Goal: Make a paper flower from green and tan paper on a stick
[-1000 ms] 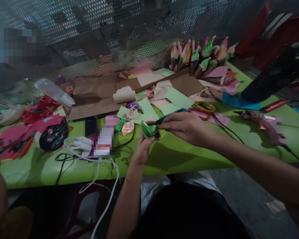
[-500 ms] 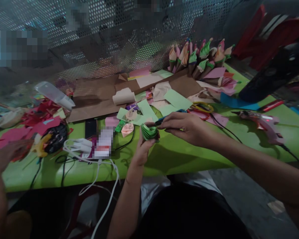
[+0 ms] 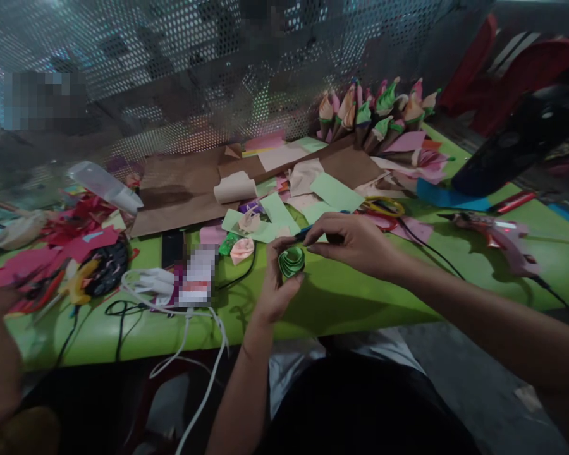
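A coil of green paper [image 3: 292, 261] is held in my left hand [image 3: 279, 284], its spiral turned up toward me. Close beside it, my right hand [image 3: 344, 239] pinches a thin dark blue tool [image 3: 305, 231], whose tip lies near my left fingertips. Light green paper sheets [image 3: 336, 191] lie behind my hands. A pink paper rosette [image 3: 242, 250] rests on the table left of my left hand.
The green table [image 3: 341, 297] bears brown paper [image 3: 175, 183], a pink glue gun [image 3: 505, 237], scissors [image 3: 384, 207], paper cones [image 3: 360, 117], a phone [image 3: 198, 275] and white cables [image 3: 218, 328]. Another person's hand [image 3: 0, 341] is at the far left.
The green coil has tilted and moved slightly right and down in my left hand, so its spiral shows more. At the left, the other person's hand has drawn back toward the frame edge.
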The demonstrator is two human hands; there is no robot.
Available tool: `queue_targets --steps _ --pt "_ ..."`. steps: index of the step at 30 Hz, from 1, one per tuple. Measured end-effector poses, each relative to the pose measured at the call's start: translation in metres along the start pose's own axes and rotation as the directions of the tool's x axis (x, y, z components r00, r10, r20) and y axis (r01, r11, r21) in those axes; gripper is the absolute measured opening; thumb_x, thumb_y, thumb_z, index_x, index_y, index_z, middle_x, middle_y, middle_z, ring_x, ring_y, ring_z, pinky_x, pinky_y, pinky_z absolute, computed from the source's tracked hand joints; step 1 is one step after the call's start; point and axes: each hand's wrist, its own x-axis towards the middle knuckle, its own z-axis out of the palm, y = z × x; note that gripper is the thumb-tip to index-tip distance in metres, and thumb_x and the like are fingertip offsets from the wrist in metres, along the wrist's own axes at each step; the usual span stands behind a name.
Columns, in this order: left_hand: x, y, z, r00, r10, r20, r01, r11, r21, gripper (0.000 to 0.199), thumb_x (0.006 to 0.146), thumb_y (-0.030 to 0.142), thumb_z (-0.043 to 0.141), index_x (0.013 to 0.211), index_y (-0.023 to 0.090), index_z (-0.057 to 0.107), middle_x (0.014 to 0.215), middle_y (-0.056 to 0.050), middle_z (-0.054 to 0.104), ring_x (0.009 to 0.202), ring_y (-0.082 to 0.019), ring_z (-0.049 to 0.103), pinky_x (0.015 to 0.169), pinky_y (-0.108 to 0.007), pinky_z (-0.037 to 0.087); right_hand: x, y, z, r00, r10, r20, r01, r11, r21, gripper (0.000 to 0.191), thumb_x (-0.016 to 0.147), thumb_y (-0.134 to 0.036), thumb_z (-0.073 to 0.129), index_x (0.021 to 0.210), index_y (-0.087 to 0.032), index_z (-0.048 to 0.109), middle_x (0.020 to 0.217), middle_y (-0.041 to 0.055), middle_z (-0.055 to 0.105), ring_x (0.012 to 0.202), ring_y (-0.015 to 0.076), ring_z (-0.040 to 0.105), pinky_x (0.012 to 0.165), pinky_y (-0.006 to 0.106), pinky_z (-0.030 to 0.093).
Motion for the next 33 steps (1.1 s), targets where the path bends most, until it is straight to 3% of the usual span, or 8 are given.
queue_targets --steps 6,18,23,30,33 --pt "0.000 0.006 0.002 0.994 0.104 0.016 -0.105 0.988 0.111 0.056 0.077 0.022 0.064 0.130 0.027 0.046 0.121 -0.006 0.051 0.115 -0.025 0.053 0.101 -0.042 0.045 0.002 -0.007 0.002 0.994 0.104 0.026 -0.104 0.994 0.026 0.004 0.083 -0.018 0.068 0.082 -0.017 0.072 0.080 0.0027 0.070 0.068 0.0128 0.058 0.064 0.026 0.042" --pt "-0.001 0.008 0.003 0.985 0.163 -0.048 -0.153 0.974 0.169 0.058 0.068 0.011 0.066 0.123 0.025 0.052 0.117 -0.007 0.054 0.112 -0.026 0.055 0.100 -0.042 0.046 0.000 -0.016 0.005 1.000 0.015 -0.001 -0.015 0.996 -0.092 0.010 0.084 -0.012 0.062 0.079 -0.016 0.070 0.081 0.0040 0.070 0.075 0.0145 0.063 0.068 0.026 0.043" --pt "-0.002 0.005 0.003 0.977 0.215 -0.015 -0.206 0.953 0.222 0.059 0.070 0.009 0.063 0.125 0.026 0.050 0.120 -0.007 0.051 0.116 -0.026 0.054 0.102 -0.041 0.046 -0.001 -0.019 0.004 0.999 0.032 0.016 -0.029 0.990 -0.140 0.008 0.083 -0.012 0.064 0.081 -0.016 0.070 0.082 0.0038 0.069 0.073 0.0138 0.062 0.066 0.025 0.041" --pt "-0.003 0.006 0.001 0.980 0.194 0.037 -0.198 0.958 0.207 0.065 0.067 0.007 0.062 0.128 0.026 0.045 0.122 -0.008 0.049 0.117 -0.026 0.052 0.102 -0.042 0.046 -0.003 -0.014 0.005 0.999 0.024 0.032 -0.019 0.987 -0.158 0.009 0.085 -0.015 0.062 0.082 -0.017 0.070 0.085 0.0048 0.070 0.077 0.0149 0.062 0.068 0.026 0.041" --pt "-0.001 0.006 0.001 0.990 0.137 0.021 -0.139 0.980 0.140 0.060 0.069 0.011 0.064 0.124 0.027 0.048 0.118 -0.006 0.051 0.113 -0.025 0.054 0.100 -0.041 0.046 -0.001 -0.012 0.005 1.000 0.015 0.020 -0.012 0.991 -0.131 0.008 0.085 -0.014 0.063 0.081 -0.017 0.069 0.085 0.0044 0.070 0.078 0.0150 0.062 0.069 0.026 0.042"
